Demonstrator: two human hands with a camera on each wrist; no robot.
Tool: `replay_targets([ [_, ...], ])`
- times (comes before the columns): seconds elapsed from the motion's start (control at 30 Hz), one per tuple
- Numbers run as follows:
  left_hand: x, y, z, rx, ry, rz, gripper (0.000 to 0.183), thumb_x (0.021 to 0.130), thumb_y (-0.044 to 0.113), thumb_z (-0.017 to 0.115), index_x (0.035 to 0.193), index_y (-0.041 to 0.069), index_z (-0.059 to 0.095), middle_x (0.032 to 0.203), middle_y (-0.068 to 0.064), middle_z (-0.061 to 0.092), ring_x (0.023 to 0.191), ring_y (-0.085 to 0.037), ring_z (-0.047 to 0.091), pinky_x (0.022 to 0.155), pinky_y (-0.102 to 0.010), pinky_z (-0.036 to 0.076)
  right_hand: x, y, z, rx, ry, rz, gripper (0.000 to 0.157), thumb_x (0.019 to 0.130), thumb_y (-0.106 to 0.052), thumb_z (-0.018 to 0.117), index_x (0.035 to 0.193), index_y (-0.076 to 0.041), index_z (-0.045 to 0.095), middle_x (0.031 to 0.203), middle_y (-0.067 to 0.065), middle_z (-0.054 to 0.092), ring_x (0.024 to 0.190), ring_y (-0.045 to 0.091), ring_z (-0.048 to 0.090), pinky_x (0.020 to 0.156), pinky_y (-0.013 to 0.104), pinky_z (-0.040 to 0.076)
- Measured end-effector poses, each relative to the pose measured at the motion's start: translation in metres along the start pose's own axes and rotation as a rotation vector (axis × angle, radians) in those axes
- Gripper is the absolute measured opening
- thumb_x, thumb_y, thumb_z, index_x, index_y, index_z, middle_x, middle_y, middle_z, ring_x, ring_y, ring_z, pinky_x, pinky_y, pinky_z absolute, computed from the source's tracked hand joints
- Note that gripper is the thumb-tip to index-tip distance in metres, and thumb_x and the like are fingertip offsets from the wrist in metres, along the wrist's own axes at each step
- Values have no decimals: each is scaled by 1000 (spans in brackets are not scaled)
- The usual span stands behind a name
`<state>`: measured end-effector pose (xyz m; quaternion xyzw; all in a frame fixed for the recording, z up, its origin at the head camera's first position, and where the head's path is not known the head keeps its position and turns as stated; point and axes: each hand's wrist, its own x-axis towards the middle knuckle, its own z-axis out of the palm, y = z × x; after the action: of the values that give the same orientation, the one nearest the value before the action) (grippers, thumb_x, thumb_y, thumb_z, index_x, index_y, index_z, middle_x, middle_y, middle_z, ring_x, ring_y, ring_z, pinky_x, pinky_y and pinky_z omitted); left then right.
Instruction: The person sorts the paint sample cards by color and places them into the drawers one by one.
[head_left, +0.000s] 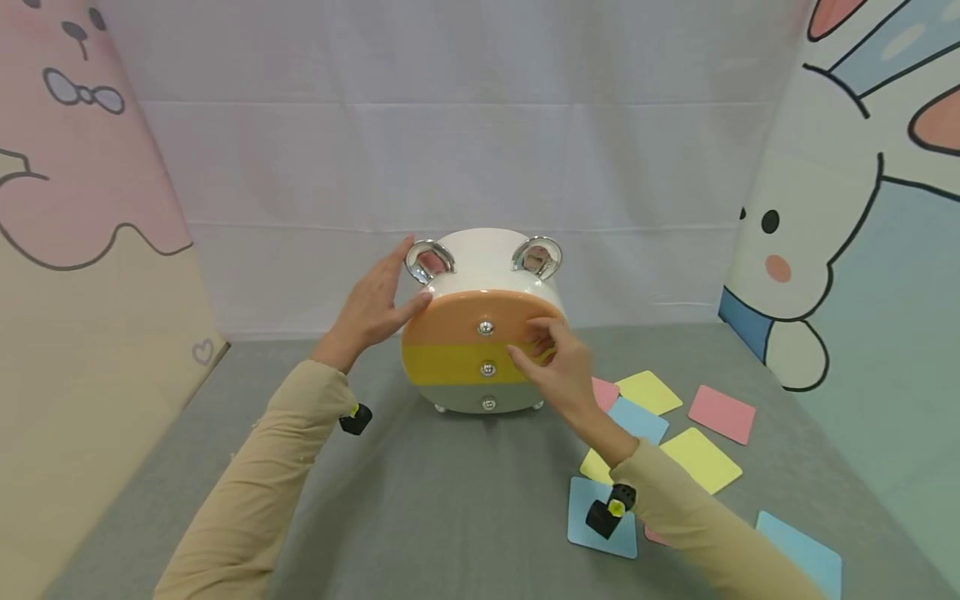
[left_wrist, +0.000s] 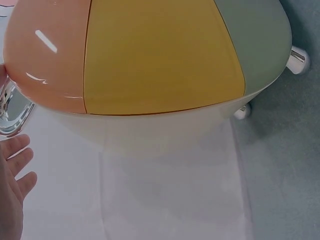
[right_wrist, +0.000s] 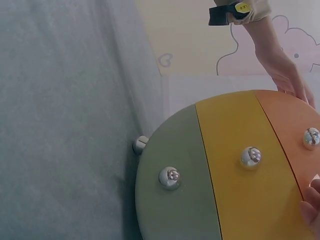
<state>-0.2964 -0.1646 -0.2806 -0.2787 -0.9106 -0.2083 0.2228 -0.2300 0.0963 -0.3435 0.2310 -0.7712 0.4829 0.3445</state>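
A small rounded chest of drawers (head_left: 487, 258) with a white body and two silver ears stands on the grey table. Its front has an orange drawer (head_left: 450, 321), a yellow drawer (head_left: 442, 363) and a green drawer (head_left: 457, 396), each with a silver ball knob. My left hand (head_left: 372, 304) rests at the upper left of the chest by the ear, thumb on the orange drawer's edge, fingers spread. Close in front of the orange and yellow drawers, right of the knobs, is my right hand (head_left: 558, 362), its fingers bent and thumb apart, with nothing between them.
Several square cards lie on the table to the right, among them a pink card (head_left: 722, 414), a yellow card (head_left: 701, 460) and a blue card (head_left: 801, 550). Some are partly under my right forearm. A white curtain (head_left: 337, 167) hangs behind, with printed panels at both sides.
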Motion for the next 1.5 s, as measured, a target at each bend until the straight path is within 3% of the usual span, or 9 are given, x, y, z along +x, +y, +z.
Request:
replay_targets([
  [0.33,-2,0,1,8,11,2,79,86,35,56,146,8,13,145,-15,29,130,-32,31,104,-48,28,-6,-5,34,60,79,124,23,77,-9,71,94,-1,58,79,9,63,66,19,58,54,31,49],
  [0.7,-2,1,2,11,28,12,79,85,35,57,146,7,14,144,-16,31,129,-33,32,103,-48,29,0,-17,63,134,252,197,22,78,-12,71,90,1,59,75,11,65,56,18,57,53,24,49],
  [0.87,-2,0,2,17,40,21,78,86,39,54,146,7,15,144,-16,30,129,-33,32,103,-49,29,1,-19,72,111,321,232,23,77,-14,72,89,0,58,73,10,65,53,16,55,50,18,45],
  [1.13,-2,1,0,10,29,21,79,86,44,52,146,8,15,142,-18,33,128,-34,34,101,-50,31,3,-19,76,84,376,224,21,75,-11,71,85,0,57,69,10,63,50,14,53,47,18,44],
  [1.5,-1,-2,-5,12,-10,13,81,85,48,53,146,10,16,145,-15,29,131,-33,29,103,-51,28,0,-20,73,67,369,177,20,75,-11,71,82,1,57,68,10,62,51,16,56,47,20,46],
])
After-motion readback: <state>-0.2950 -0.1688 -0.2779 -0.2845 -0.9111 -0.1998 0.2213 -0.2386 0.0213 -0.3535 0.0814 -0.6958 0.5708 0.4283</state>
